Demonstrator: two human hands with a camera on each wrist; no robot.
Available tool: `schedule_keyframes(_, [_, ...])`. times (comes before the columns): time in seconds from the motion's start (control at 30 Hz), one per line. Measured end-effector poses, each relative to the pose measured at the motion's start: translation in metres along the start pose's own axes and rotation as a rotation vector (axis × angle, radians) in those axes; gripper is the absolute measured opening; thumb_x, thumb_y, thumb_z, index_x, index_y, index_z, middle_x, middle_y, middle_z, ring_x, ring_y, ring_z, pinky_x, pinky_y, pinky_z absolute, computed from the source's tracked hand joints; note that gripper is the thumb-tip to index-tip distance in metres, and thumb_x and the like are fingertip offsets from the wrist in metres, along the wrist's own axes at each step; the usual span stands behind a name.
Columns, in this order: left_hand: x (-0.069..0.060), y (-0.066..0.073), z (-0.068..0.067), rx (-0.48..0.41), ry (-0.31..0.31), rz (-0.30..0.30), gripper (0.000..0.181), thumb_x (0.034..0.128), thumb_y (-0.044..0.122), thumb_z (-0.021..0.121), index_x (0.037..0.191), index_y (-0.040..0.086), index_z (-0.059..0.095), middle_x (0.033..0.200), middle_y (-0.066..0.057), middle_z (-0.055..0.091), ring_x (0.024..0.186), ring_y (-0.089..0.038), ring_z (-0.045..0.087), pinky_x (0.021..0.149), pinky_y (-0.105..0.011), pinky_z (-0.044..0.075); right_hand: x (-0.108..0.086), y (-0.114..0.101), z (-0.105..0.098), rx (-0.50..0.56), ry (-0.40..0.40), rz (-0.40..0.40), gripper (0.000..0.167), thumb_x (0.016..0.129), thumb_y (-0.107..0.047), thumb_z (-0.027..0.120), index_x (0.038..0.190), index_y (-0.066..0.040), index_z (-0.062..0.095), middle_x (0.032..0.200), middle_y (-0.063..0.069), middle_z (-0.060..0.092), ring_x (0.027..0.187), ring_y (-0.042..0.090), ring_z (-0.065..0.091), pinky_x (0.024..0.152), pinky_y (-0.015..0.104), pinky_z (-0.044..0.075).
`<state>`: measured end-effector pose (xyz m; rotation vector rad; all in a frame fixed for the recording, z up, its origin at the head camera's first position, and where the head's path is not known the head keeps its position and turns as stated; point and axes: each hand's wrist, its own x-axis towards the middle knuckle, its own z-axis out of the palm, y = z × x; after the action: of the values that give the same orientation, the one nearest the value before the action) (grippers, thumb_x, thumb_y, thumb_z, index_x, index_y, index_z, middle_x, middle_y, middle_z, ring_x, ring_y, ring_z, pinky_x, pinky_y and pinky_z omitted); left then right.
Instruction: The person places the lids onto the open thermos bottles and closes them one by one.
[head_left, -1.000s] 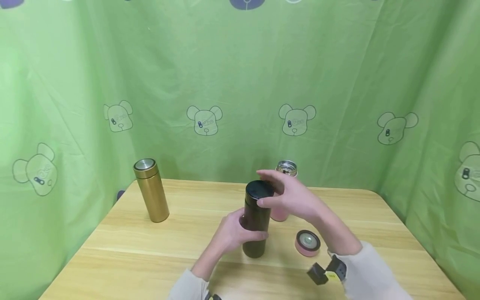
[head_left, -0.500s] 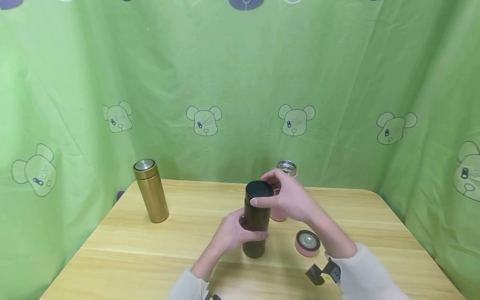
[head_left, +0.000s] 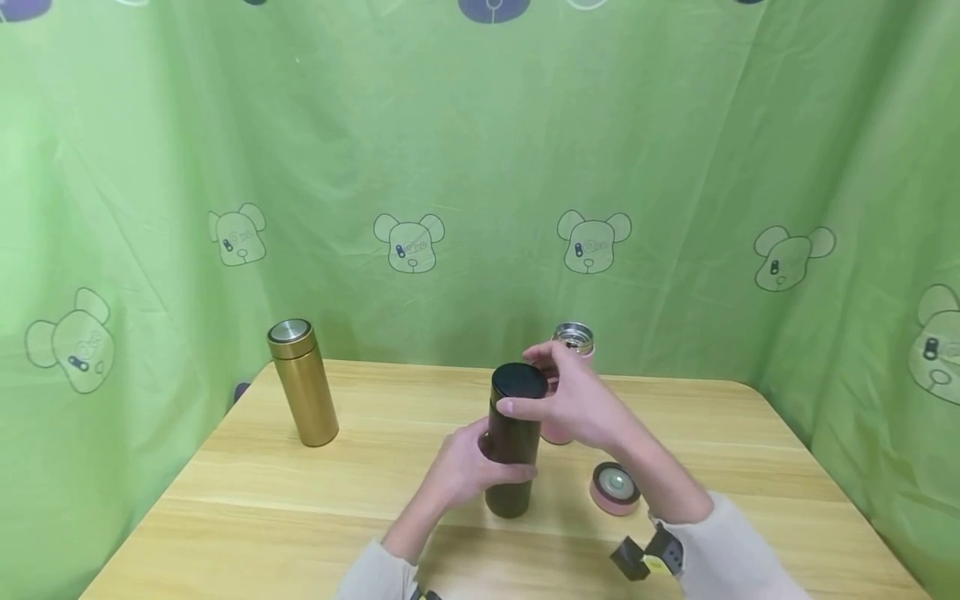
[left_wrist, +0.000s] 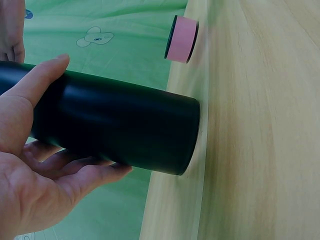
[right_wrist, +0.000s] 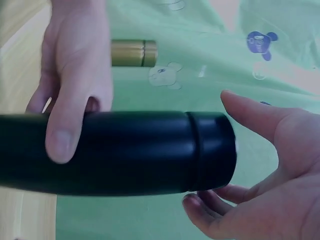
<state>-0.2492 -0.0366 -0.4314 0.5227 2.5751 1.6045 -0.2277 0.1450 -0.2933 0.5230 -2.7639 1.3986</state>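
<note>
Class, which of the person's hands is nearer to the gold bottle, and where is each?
The left hand. It grips the black bottle, to the right of the gold bottle; the right hand is farther right, up beside the black lid.

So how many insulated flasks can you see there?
3: the gold flask, upright on the left of the table; the black flask, gripped by the left hand; and the lidless pink flask, behind the black one, partly hidden by the right hand. No others show.

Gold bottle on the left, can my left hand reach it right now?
Not without letting go, probably: your left hand grips the black bottle, though the way to the gold bottle looks free.
</note>
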Motion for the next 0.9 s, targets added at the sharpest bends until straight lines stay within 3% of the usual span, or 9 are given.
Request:
schedule_keyframes(0.17, [-0.001, 0.001, 0.000, -0.007, 0.003, 0.008, 0.057, 0.0690, 0.053, 0.088, 0.116, 0.029, 0.068, 0.103, 0.009, 0.074, 0.095, -0.011, 0.068, 0.087, -0.040, 0.055, -0.003, -0.001, -0.007, 0.133, -0.125, -0.046, 0.074, 0.087, -0.017, 0.079, 0.149, -0.004, 0.041, 0.143, 0.020, 0.055, 0.136, 0.037, 0.053, 0.115, 0.055, 0.040])
schedule_keyframes(0.33, [0.000, 0.000, 0.001, -0.016, 0.005, 0.005, 0.057, 0.0685, 0.052, 0.089, 0.116, 0.028, 0.069, 0.102, 0.009, 0.074, 0.094, -0.011, 0.069, 0.088, -0.040, 0.055, -0.003, -0.002, -0.012, 0.104, -0.160, -0.065, 0.068, 0.088, -0.009, 0.074, 0.149, -0.004, 0.044, 0.141, 0.019, 0.059, 0.134, 0.034, 0.055, 0.115, 0.054, 0.040])
schedule_keyframes(0.47, [0.000, 0.000, 0.001, -0.024, 0.003, -0.001, 0.057, 0.0689, 0.053, 0.088, 0.116, 0.029, 0.068, 0.101, 0.010, 0.074, 0.094, -0.010, 0.069, 0.088, -0.039, 0.055, -0.003, -0.002, -0.012, 0.067, -0.131, -0.059, 0.066, 0.087, -0.013, 0.076, 0.146, -0.002, 0.048, 0.138, 0.019, 0.061, 0.130, 0.033, 0.059, 0.112, 0.053, 0.044])
schedule_keyframes(0.63, [0.000, 0.000, 0.000, -0.018, 0.004, -0.002, 0.056, 0.0692, 0.054, 0.088, 0.116, 0.029, 0.068, 0.101, 0.010, 0.074, 0.093, -0.010, 0.068, 0.086, -0.038, 0.055, -0.002, -0.004, -0.007, -0.014, -0.035, -0.033, 0.065, 0.083, -0.024, 0.083, 0.136, -0.003, 0.053, 0.128, 0.016, 0.065, 0.116, 0.030, 0.066, 0.102, 0.049, 0.052])
schedule_keyframes(0.9, [-0.001, 0.001, 0.000, -0.013, 0.000, -0.003, 0.059, 0.0694, 0.054, 0.088, 0.118, 0.028, 0.068, 0.103, 0.009, 0.074, 0.094, -0.011, 0.068, 0.088, -0.039, 0.056, -0.001, -0.003, -0.001, -0.090, 0.044, -0.020, 0.066, 0.079, -0.036, 0.086, 0.126, -0.004, 0.053, 0.115, 0.012, 0.065, 0.103, 0.024, 0.062, 0.092, 0.043, 0.052])
